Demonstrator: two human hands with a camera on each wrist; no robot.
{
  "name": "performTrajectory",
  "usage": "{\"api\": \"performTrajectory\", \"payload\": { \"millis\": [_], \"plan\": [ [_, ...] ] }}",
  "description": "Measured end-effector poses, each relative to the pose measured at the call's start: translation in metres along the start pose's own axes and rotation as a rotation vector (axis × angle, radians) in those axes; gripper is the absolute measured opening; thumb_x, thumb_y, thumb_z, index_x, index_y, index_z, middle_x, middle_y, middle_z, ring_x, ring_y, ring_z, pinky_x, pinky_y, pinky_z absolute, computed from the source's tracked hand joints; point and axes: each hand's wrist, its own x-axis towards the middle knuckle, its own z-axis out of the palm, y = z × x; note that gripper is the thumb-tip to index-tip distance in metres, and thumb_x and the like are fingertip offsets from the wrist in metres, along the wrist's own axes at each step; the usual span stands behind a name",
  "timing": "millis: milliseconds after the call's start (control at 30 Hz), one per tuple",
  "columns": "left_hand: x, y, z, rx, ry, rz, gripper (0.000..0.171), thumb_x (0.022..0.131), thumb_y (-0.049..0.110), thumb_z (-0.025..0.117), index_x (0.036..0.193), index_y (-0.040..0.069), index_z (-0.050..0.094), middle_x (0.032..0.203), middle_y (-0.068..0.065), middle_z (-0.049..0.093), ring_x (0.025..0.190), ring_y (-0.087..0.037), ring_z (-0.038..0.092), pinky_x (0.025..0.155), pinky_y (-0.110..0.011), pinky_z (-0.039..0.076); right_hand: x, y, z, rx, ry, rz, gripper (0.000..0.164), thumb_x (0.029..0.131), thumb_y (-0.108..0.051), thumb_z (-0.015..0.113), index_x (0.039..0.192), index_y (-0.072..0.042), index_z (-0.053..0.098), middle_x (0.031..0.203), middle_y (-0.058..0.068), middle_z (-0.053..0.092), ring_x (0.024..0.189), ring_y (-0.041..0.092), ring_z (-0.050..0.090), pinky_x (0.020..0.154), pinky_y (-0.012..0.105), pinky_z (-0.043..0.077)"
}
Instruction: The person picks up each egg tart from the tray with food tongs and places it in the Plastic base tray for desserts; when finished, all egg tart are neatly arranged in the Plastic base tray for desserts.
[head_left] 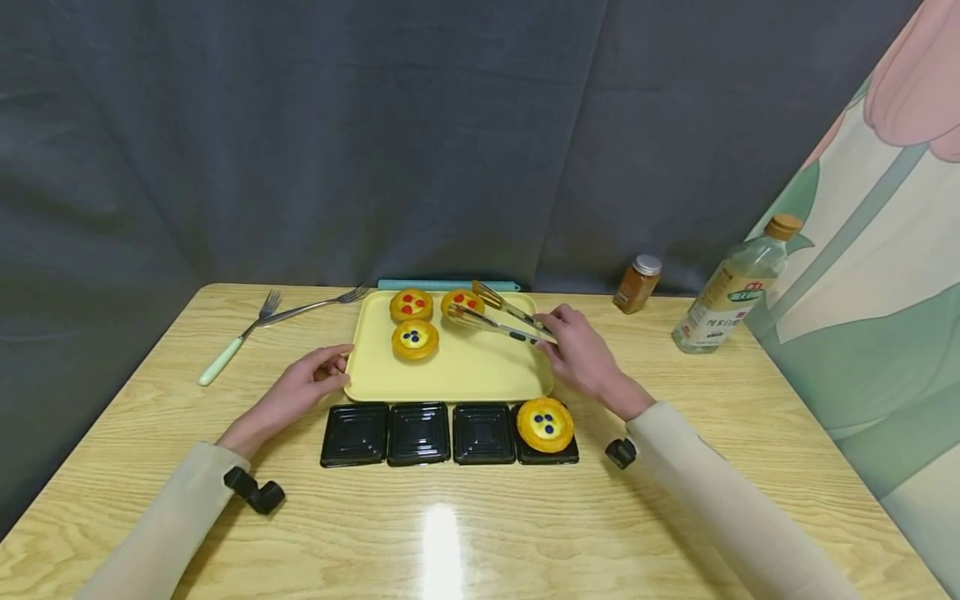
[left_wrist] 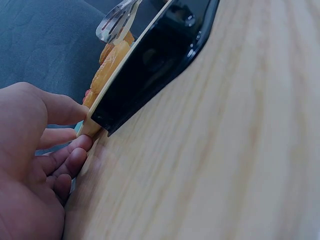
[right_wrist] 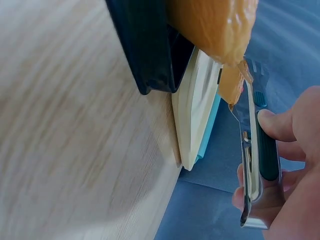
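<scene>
My right hand point(head_left: 577, 348) grips metal tongs point(right_wrist: 267, 150) with dark grip pads. Their parted ends reach over a red-topped tart point(head_left: 459, 302) at the back of the yellow tray point(head_left: 487, 367); whether they touch it I cannot tell. My left hand point(head_left: 303, 385) holds the tray's left edge, fingers bent against the rim point(left_wrist: 89, 125). Also on the tray are another red-topped tart point(head_left: 411, 306) and a blue-topped tart point(head_left: 415, 340). In front stands a row of black square holders point(head_left: 417, 433); the rightmost bears a blue-topped tart point(head_left: 545, 425).
A green-handled fork point(head_left: 232, 350) and a metal fork point(head_left: 315, 307) lie left of the tray. A teal strip point(head_left: 450, 285) runs behind it. To the right stand a spice jar point(head_left: 637, 285) and a labelled bottle point(head_left: 731, 292), near the curtain point(head_left: 375, 150).
</scene>
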Motion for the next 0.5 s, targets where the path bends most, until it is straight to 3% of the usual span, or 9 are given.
{"api": "performTrajectory", "payload": {
  "millis": [500],
  "plan": [
    [0.0,-0.001,-0.001,-0.004,-0.007,0.002,0.053,0.101,0.009,0.063,0.148,-0.007,0.044,0.114,-0.015,0.055,0.099,-0.023,0.05,0.08,-0.023,0.044,-0.031,0.001,-0.011,0.02,0.039,-0.038,0.038,0.095,-0.004,0.068,0.131,0.006,0.062,0.109,0.02,0.056,0.097,0.034,0.052,0.08,0.047,0.046]
  ]
}}
